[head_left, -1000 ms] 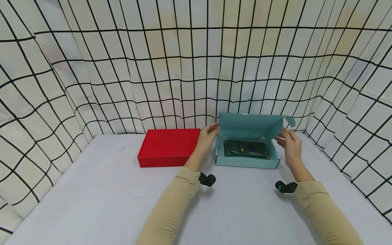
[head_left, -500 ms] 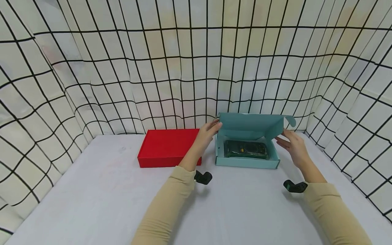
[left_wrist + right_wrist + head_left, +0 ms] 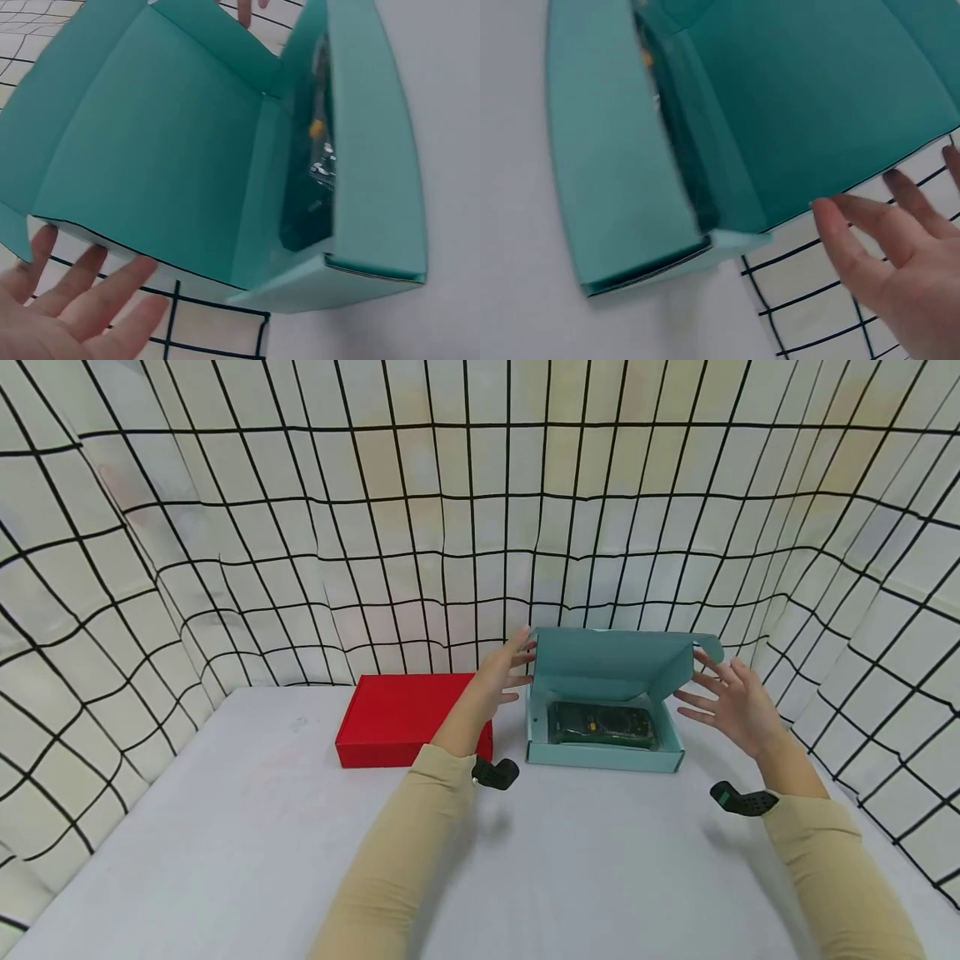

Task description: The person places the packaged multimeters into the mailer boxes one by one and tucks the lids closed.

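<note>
A teal cardboard box [image 3: 605, 757] stands with its lid [image 3: 611, 652] raised. Inside lies a dark device in clear plastic [image 3: 603, 725], with a small orange mark; it looks like a multimeter. My left hand [image 3: 495, 685] is at the lid's left edge, fingers spread and straight. In the left wrist view, the left fingertips [image 3: 139, 266] lie right along that edge. At the other side of the lid is my right hand [image 3: 738, 702], its fingers also spread. The right wrist view shows the right fingertips [image 3: 826, 210] close at the lid's side edge.
A closed red box [image 3: 408, 714] sits left of the teal one, partly behind my left forearm. Both stand on a white-covered table [image 3: 247, 827]. Black-gridded white cloth [image 3: 450, 527] hangs behind and at the sides. A black camera mount sits at each wrist.
My fingers have straightened and spread at both sides of the lid. The right hand has shifted outward to the right, the left slightly up. The lid stands slightly higher.
</note>
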A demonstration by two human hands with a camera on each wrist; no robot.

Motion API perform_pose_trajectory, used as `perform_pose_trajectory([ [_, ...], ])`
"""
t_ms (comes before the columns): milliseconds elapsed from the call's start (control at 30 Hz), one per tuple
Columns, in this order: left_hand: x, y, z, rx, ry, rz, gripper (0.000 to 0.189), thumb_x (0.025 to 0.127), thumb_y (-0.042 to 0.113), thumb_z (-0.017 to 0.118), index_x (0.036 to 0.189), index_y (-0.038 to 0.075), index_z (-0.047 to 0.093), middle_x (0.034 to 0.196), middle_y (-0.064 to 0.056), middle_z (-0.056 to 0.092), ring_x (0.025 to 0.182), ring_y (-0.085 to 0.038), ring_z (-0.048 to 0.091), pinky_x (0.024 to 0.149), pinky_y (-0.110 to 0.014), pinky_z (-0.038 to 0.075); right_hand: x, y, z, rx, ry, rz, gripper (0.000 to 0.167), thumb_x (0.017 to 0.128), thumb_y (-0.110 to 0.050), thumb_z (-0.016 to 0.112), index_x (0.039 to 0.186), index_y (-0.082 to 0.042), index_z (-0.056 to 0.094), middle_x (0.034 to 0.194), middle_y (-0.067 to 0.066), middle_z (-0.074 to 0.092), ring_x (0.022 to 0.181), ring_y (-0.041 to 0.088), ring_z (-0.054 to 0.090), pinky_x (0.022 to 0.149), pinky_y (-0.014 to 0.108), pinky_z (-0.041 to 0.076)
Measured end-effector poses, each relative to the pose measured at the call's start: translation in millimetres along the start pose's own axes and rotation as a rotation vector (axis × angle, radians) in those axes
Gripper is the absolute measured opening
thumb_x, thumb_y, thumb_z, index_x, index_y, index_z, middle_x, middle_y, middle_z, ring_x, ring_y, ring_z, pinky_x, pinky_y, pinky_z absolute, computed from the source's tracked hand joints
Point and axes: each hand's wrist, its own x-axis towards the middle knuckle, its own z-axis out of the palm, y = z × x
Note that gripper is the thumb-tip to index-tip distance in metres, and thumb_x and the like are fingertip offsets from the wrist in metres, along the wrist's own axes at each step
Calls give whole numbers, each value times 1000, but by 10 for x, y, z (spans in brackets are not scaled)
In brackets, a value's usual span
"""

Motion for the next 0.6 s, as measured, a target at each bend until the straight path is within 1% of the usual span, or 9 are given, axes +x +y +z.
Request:
perform_pose_trajectory([
  [100, 23, 97, 11, -8, 7, -32, 74, 99, 62, 47, 156, 14, 44, 156, -13, 44, 137, -44, 47, 113, -61, 33, 45, -102, -10, -56, 10, 18, 69, 109, -56, 17, 166, -17, 10, 166, 32, 0, 118, 12, 61, 95, 29, 53],
  [200, 29, 141, 36, -8, 16, -46, 74, 100, 61, 48, 157, 14, 42, 157, -14, 43, 138, -46, 46, 113, -62, 33, 100, -183, -21, -130, 50, 46, 73, 108, -60, 19, 165, -16, 17, 163, 37, 7, 113, 10, 64, 91, 27, 55],
  [267, 22, 146, 49, -3, 20, -49, 72, 101, 58, 49, 158, 15, 40, 157, -15, 42, 138, -47, 45, 113, -63, 33, 132, -222, -30, -169, 84, 62, 68, 107, -60, 24, 161, -19, 27, 160, 34, 24, 108, 11, 67, 88, 27, 56],
  [333, 17, 142, 57, -1, 23, -49, 69, 102, 54, 50, 158, 15, 39, 157, -16, 42, 138, -47, 45, 113, -63, 33, 158, -257, -40, -200, 109, 77, 58, 108, -59, 29, 153, -23, 38, 148, 27, 41, 103, 11, 70, 85, 28, 57],
  [367, 17, 137, 58, -3, 24, -50, 69, 102, 53, 51, 159, 16, 38, 157, -16, 42, 138, -47, 45, 113, -63, 33, 167, -274, -45, -213, 115, 85, 52, 108, -57, 31, 148, -24, 41, 142, 23, 45, 101, 12, 71, 84, 28, 58],
  [433, 16, 130, 54, -10, 29, -51, 68, 102, 52, 51, 159, 17, 37, 157, -16, 42, 138, -47, 45, 113, -62, 33, 178, -312, -48, -226, 121, 109, 44, 108, -56, 34, 139, -28, 46, 134, 15, 47, 100, 13, 72, 84, 29, 58],
  [467, 17, 130, 53, -13, 31, -51, 68, 102, 52, 51, 159, 17, 37, 156, -16, 42, 137, -47, 46, 113, -62, 33, 179, -330, -48, -230, 116, 124, 42, 108, -57, 34, 138, -29, 47, 135, 16, 46, 100, 14, 72, 84, 29, 58],
  [533, 17, 129, 50, -23, 35, -56, 68, 102, 53, 51, 160, 18, 37, 156, -16, 43, 137, -47, 46, 113, -62, 33, 180, -361, -45, -231, 104, 153, 42, 108, -58, 31, 136, -31, 45, 143, 24, 40, 101, 13, 71, 84, 30, 58],
  [600, 16, 127, 47, -29, 36, -58, 68, 102, 53, 51, 160, 19, 36, 156, -16, 43, 137, -47, 46, 113, -62, 33, 181, -383, -35, -240, 93, 176, 46, 107, -59, 30, 140, -29, 42, 152, 31, 30, 101, 13, 71, 85, 30, 58],
])
